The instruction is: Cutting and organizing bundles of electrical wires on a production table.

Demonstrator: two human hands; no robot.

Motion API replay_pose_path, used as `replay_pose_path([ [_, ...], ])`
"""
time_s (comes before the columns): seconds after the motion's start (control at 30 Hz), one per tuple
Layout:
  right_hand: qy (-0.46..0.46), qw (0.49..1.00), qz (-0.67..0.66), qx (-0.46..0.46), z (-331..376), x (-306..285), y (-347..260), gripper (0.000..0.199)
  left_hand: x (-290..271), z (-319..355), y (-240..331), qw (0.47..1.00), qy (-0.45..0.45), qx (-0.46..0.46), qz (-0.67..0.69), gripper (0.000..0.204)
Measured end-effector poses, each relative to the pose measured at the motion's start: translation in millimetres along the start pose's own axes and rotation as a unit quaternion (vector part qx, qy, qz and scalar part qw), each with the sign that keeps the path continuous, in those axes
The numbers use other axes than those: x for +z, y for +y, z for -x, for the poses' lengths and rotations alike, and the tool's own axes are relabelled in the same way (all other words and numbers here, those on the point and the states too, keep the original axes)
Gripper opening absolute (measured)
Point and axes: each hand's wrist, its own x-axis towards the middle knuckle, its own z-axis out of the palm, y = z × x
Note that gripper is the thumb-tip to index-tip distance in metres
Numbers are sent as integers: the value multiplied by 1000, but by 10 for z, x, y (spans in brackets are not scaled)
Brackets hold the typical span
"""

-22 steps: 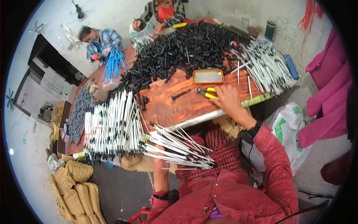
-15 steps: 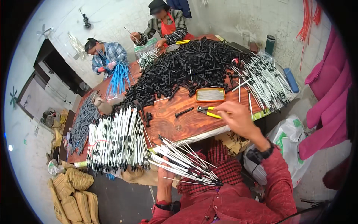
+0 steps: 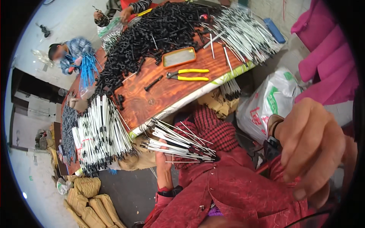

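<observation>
My left hand (image 3: 163, 159) is closed on a bundle of thin white rods with black fittings (image 3: 184, 143), which fans out across my lap. My right hand (image 3: 313, 146) is raised close to the camera at the right, well away from the table. Its fingers are curled together, and whatever they hold, if anything, is hidden. Yellow-handled pliers (image 3: 190, 71) lie on the table (image 3: 142, 104) near its front edge. Beside them are a black bolt-like part (image 3: 153, 83) and an orange-rimmed tray (image 3: 164, 62) with a greyish layer inside.
A large heap of black plastic parts (image 3: 152, 36) covers the table's back. White rods are piled left (image 3: 100, 136) and right (image 3: 243, 32). A white sack (image 3: 270, 102) stands beside my legs. A person with blue rods (image 3: 78, 55) works at the far left; another person's hand (image 3: 127, 14) shows behind the heap.
My right hand has moved from over the pliers to the right, up close to the camera. The view has shifted, so the table sits higher and further left. My left hand keeps its bundle.
</observation>
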Motion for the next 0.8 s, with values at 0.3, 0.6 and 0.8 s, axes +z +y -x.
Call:
replay_pose_path([
  [0.3,18,990,143,2,203,-152,-59,15,-247,15,-152,999,-36,-9,-5,35],
  [0.6,197,957,89,195,546,-302,507,12,-494,-8,-233,983,46,42,-174,36],
  [0.8,127,814,514,239,917,-795,1490,7,-257,39,-241,990,103,91,10,34],
])
